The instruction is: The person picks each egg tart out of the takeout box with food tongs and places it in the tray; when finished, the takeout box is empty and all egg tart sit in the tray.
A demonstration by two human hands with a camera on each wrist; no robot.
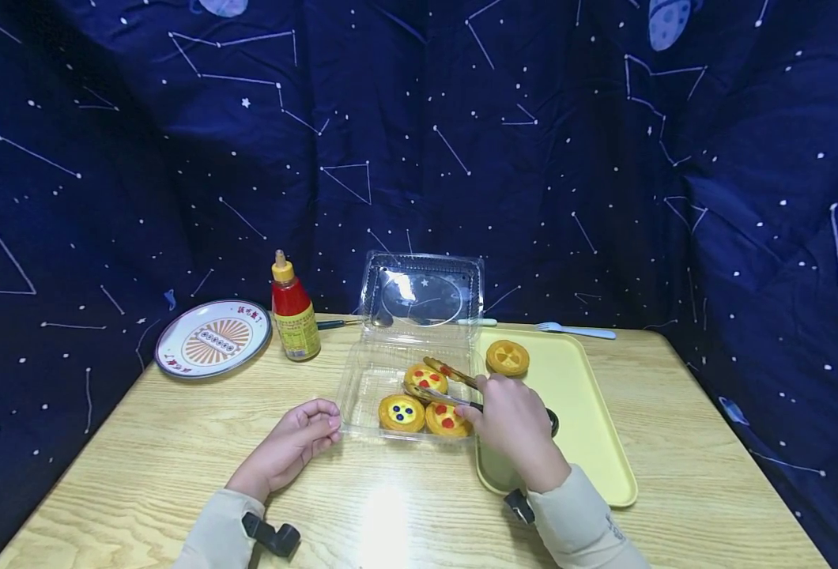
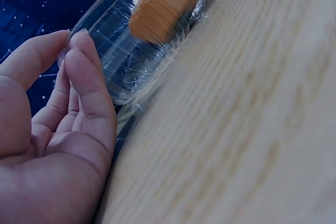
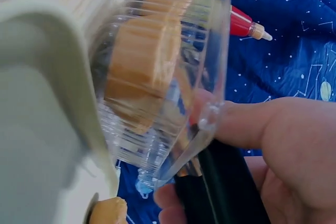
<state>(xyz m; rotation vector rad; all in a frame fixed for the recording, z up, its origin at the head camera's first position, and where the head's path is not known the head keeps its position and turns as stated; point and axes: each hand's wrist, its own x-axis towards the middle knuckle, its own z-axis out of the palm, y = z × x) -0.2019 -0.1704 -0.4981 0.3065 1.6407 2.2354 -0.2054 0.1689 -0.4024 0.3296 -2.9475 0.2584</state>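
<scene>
Right hand [image 1: 515, 423] fingers gripping tongs [image 1: 447, 378] around a tart [image 1: 426, 379], left hand [image 1: 294, 442] fingers loosely curled against clear box [image 1: 362, 379]

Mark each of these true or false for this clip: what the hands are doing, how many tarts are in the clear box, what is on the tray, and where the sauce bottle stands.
1. The right hand holds tongs over the clear box. True.
2. The clear box holds five tarts. False: three tarts lie in it.
3. One tart sits on the yellow tray. True.
4. The left hand grips the sauce bottle. False: its fingers rest against the box's near corner; the bottle stands apart, beside the plate.
5. The box's lid is closed. False: the lid stands open at the back.
</scene>
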